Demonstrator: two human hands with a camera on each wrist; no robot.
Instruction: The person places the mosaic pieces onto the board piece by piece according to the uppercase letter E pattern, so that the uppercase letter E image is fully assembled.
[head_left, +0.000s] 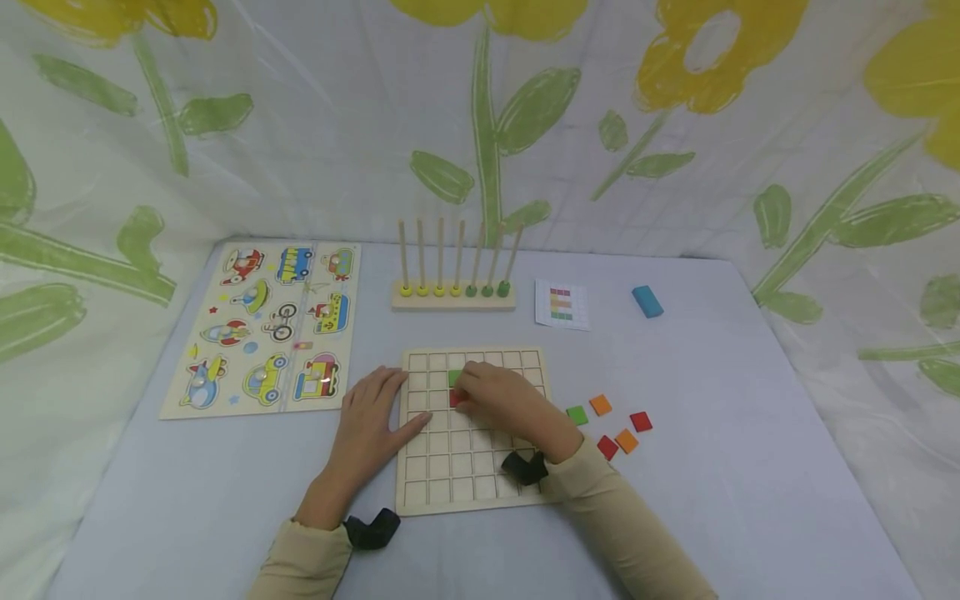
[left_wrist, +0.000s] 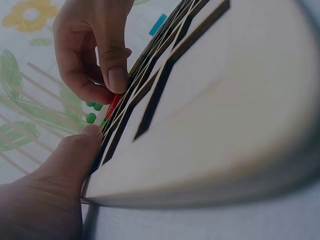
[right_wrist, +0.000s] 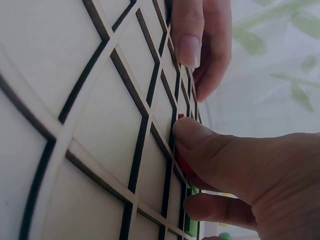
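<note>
A wooden grid board (head_left: 474, 502) lies in front of the person, its squares framed by raised strips. My right hand (head_left: 510, 404) pinches a red square tile (head_left: 454, 400) between thumb and fingertips, low at a grid square. Directly behind that tile, a green tile (head_left: 453, 377) sits on the board. My left hand (head_left: 367, 429) rests along the board's left edge with fingers extended and thumb over the grid. In the right wrist view, the red tile (right_wrist: 184, 159) shows under the right thumb, partly hidden by it.
Several loose tiles, among them a green tile (head_left: 577, 415) and an orange tile (head_left: 600, 405), lie right of the board. Behind it stand a peg rack (head_left: 453, 304), a pattern card (head_left: 562, 304) and a blue block (head_left: 647, 302). A vehicle puzzle (head_left: 262, 333) lies at left.
</note>
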